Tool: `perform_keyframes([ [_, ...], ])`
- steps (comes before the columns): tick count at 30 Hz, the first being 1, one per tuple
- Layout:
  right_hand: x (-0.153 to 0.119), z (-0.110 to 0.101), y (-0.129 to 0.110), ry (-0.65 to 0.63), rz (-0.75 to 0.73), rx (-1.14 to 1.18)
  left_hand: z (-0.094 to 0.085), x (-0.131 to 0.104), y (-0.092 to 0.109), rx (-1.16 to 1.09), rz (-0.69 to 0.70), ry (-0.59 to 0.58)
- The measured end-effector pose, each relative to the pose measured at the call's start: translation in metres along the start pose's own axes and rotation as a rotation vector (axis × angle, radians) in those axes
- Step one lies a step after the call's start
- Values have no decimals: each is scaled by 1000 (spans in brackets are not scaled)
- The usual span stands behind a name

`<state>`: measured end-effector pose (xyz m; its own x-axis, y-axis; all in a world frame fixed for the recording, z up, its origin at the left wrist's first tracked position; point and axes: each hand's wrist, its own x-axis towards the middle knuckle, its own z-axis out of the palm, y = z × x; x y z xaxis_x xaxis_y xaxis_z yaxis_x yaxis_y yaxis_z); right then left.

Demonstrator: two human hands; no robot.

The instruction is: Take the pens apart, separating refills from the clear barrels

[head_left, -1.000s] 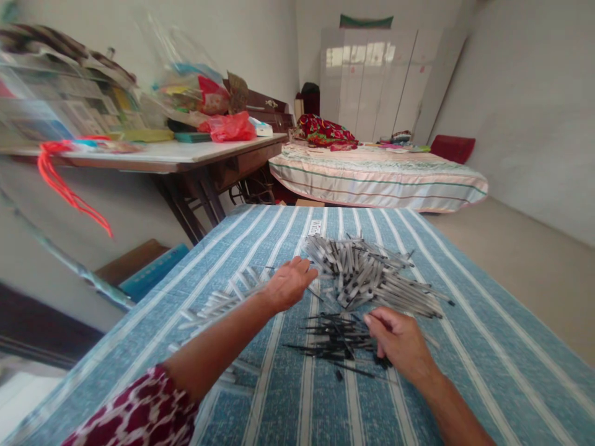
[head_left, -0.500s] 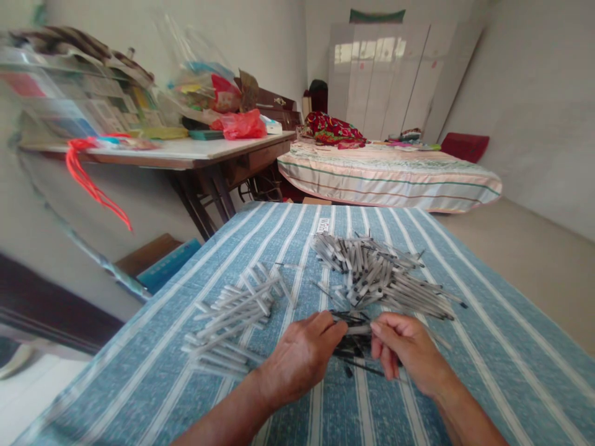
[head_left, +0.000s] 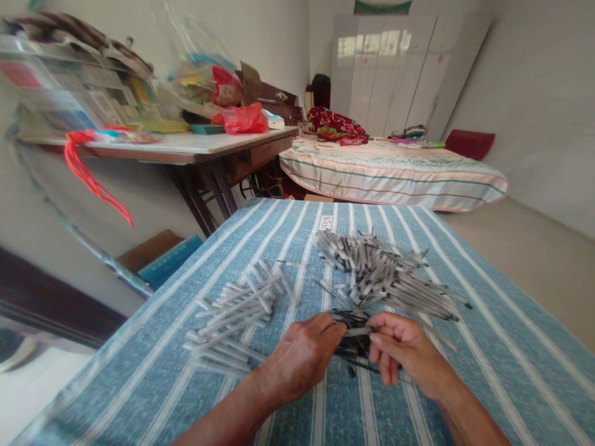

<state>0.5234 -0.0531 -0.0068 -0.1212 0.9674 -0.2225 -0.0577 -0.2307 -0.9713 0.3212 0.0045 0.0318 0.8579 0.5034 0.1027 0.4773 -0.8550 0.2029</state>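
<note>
tube, just one, pale, is pinched before us by a person's left hand and right hand above one heap of black sticks, long axis crosswise, dark end rightward; two piles, whitish tubes and dark-tipped tubes, lie left and beyond.

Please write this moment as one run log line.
left hand: holds tube; right hand: pinches tube's dark end; black rods: under tube; pale pile: at left; larger pile: beyond hands

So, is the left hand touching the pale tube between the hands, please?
Touching: the head view shows the left hand gripping one end of the pale tube.
</note>
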Motion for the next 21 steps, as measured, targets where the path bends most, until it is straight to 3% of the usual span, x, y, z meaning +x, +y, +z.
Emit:
perform_keyframes([
  [5, 0, 0, 0, 54, 50, -22, 0, 0, 0, -12, -17, -26],
  [10, 0, -1, 1, -22, 36, 26, -1, 1, 0, -29, -5, -30],
  [15, 0, -2, 0, 49, 67, 1, 1, 1, -2, -33, 3, -35],
  [21, 0, -3, -3, -5, 47, 37, 3, 1, -2, -70, -12, -31],
])
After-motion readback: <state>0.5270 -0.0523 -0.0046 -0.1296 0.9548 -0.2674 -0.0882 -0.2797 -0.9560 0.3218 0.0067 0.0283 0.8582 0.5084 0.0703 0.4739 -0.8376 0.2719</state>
